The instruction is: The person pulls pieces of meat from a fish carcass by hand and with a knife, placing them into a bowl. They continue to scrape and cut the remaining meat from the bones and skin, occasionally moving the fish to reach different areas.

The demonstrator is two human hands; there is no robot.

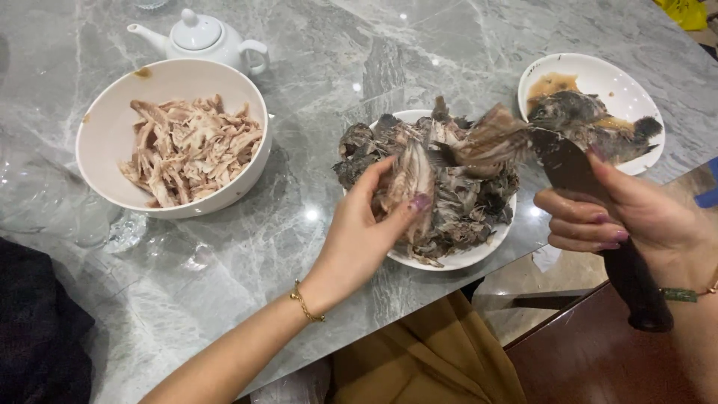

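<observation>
Low in the frame, the person's bare left forearm rises from the lower left, a thin gold bracelet [307, 302] at the wrist, and the left hand [359, 239] reaches up and to the right with the palm turned toward the plate. Its grip is closed on a long strip of fish [412, 183], thumb on one side and fingers behind; the strip's long axis runs nearly up and down the picture, and it hangs over the near side of the white plate [479, 253] heaped with dark fish skin and bones. At the right edge, the right hand [621, 217] is clenched around the dark handle of a knife [568, 164], whose blade slants up and to the left, its tip touching another fish piece at the top of the heap. The strip lies left of the blade, so the left hand is nearer to it. Farther back on the grey marble bench [336, 67] sit a white bowl [105, 127] of shredded pale meat at upper left, a small white teapot [198, 37] behind it, and a white dish [621, 82] with a cooked fish head at upper right.
</observation>
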